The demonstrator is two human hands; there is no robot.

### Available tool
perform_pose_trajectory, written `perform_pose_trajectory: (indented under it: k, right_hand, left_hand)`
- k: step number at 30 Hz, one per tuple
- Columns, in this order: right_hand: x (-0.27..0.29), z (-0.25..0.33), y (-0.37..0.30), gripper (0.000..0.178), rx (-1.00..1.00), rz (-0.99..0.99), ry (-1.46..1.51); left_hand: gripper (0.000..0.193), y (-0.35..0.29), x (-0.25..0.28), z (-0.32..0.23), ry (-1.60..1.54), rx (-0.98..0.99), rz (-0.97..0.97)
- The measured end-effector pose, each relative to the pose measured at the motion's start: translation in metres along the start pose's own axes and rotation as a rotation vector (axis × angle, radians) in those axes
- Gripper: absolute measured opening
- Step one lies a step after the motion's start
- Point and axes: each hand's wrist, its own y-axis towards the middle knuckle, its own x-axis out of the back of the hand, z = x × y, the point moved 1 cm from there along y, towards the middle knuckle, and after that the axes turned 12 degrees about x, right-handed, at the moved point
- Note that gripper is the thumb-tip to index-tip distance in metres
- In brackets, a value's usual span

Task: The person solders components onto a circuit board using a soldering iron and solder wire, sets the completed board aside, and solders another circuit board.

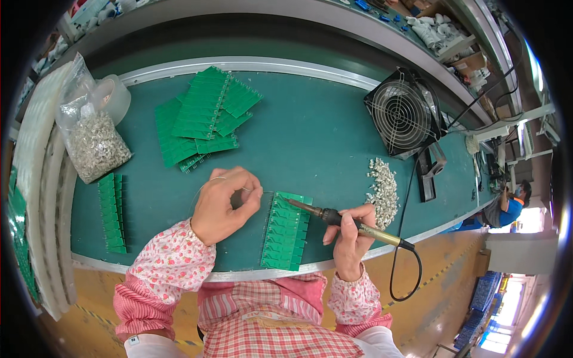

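A green circuit board panel (283, 238) lies near the table's front edge, with rows of pins along its sides. To its left, my left hand (224, 203) pinches a thin strand of solder wire (268, 192), whose end reaches the panel's upper left corner. My right hand (352, 241) grips a soldering iron (382, 235) like a pen, from the panel's right side. The iron's tip is over the panel's top edge, close to the wire's end; whether it touches the board I cannot tell.
Several green panels (200, 116) are stacked at the back. Another panel (111, 212) lies left, below a bag of small metal parts (98, 146). Loose metal parts (383, 194), a fan (401, 113) and a black holder (427, 173) are right. A person (510, 206) sits far right.
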Motion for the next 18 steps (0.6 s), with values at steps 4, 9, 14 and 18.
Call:
perform_pose_trajectory:
  k: [4,9,14,18]
  right_hand:
    - [-0.002,-0.002,0.001,0.014,0.000,0.027,-0.016]
    - [-0.006,-0.002,0.001,0.014,0.008,0.061,-0.024]
    - [-0.009,-0.002,0.000,0.014,-0.004,0.070,-0.033]
    - [-0.010,-0.001,0.000,0.014,-0.005,0.084,-0.057]
  left_hand:
    - [0.019,0.000,0.000,-0.001,0.016,-0.008,0.031]
    - [0.018,0.000,0.002,0.000,0.019,-0.011,0.045]
    - [0.018,0.000,0.000,0.000,0.039,-0.024,0.051]
    - [0.018,0.000,0.000,0.000,0.068,-0.037,0.057]
